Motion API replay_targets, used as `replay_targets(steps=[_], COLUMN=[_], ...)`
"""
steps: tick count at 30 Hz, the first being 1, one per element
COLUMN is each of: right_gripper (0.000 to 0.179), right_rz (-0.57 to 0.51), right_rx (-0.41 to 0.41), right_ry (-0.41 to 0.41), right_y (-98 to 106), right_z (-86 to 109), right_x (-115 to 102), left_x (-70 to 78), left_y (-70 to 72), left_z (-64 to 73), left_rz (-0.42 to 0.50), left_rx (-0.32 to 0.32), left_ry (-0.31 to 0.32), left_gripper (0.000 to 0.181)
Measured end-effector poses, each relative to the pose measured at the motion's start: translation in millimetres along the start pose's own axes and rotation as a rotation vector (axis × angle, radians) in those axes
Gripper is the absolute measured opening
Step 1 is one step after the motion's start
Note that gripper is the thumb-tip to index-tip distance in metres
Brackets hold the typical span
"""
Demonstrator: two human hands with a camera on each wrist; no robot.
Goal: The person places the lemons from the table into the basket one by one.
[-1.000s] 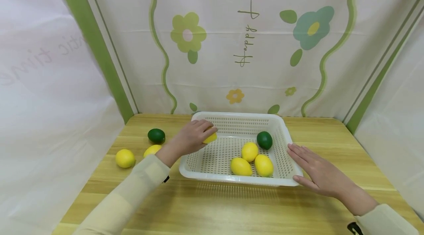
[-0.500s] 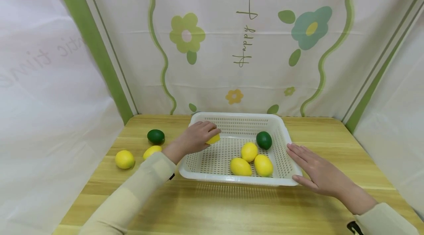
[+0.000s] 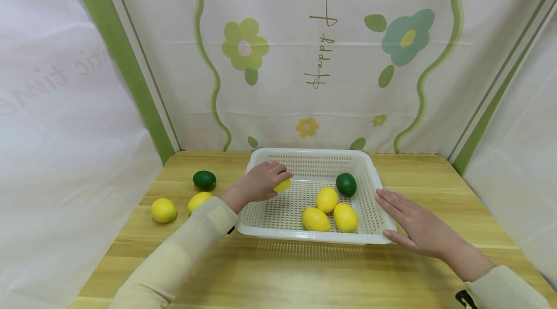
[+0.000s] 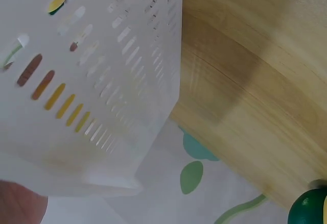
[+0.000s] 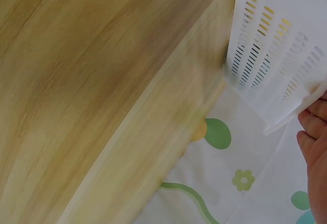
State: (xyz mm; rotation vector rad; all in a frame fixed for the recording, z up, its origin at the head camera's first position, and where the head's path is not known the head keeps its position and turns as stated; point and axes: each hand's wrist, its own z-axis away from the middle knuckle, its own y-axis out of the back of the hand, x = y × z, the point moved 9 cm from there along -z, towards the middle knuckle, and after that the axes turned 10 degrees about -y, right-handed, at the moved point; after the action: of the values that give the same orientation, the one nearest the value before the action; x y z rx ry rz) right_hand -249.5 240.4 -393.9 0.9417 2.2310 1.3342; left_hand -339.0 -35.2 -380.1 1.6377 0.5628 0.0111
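My left hand point(image 3: 263, 182) reaches over the left rim of a white perforated basket point(image 3: 315, 236) and grips a yellow lemon point(image 3: 284, 185) inside it. The fingers cover much of that lemon. My right hand point(image 3: 413, 224) rests its straight fingertips on the basket's right side. In the right wrist view its fingers point(image 5: 314, 124) lie along the rim. Inside the basket, three lemons point(image 3: 327, 199) sit grouped beside a dark green fruit point(image 3: 346, 184), lemon- or lime-shaped. From the left wrist, the basket's slotted wall point(image 4: 102, 81) hides most of the hand.
On the wooden table point(image 3: 304, 280), left of the basket, lie a dark green fruit point(image 3: 204, 180) and two lemons, one lemon point(image 3: 163, 210) farther out and another lemon point(image 3: 198, 201) partly behind the left sleeve. A flower-printed curtain point(image 3: 278, 81) stands behind the table.
My left hand, with the lemon in it, has moved slightly right and lower into the basket. The right hand stays at the basket's right side.
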Motion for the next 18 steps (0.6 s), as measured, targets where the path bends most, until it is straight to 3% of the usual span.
replay_targets(steps=[7, 12, 18], right_gripper=[0.071, 0.071, 0.071], right_rz=[0.005, 0.008, 0.016], right_rx=[-0.004, -0.006, -0.015], right_ry=[-0.003, -0.008, -0.017], right_y=[-1, -1, -2], right_z=[0.6, 1.0, 1.3], right_x=[1, 1, 2], left_x=[-0.4, 0.2, -1.3], left_y=[-11.7, -17.7, -20.5], left_z=[-1.1, -0.4, 0.7], left_rz=[0.034, 0.043, 0.064], left_rx=[-0.068, -0.142, -0.187], left_ry=[0.006, 0.045, 0.078], left_gripper=[0.058, 0.056, 0.055])
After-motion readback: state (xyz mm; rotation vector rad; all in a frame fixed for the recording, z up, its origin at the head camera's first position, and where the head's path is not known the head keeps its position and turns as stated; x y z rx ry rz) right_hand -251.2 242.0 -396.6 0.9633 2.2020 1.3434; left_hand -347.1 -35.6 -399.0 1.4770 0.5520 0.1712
